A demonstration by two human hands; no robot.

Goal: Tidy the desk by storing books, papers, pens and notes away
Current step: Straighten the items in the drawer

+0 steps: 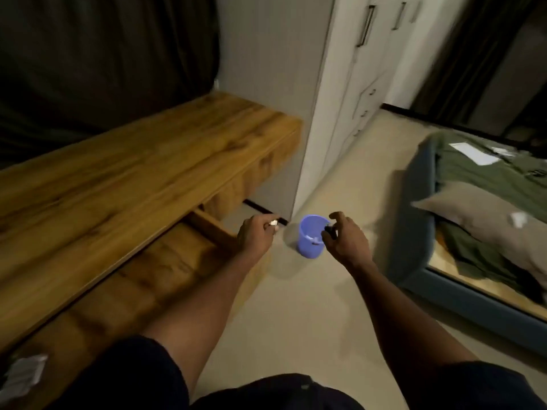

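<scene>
Blur hides what the small pale thing (274, 223) is, pinched in the grip of the left hand (255, 233), and likewise the dark object (331, 231) curled in the grip of the right hand (347, 242). Both arms reach out above the beige floor (296, 315), flanking a round blue plastic bucket (307, 248) near the open drawer (148, 270) of the grained wooden tabletop (118, 173). White papers (473, 153) lie on the bed (420, 202).

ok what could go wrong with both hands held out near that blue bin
The right hand pinches a small dark item near the rim of the blue bin; dropped from there it might clip the edge and roll away. The left hand holds a small pale item off to the bin's side, so letting go now would likely miss.
</scene>
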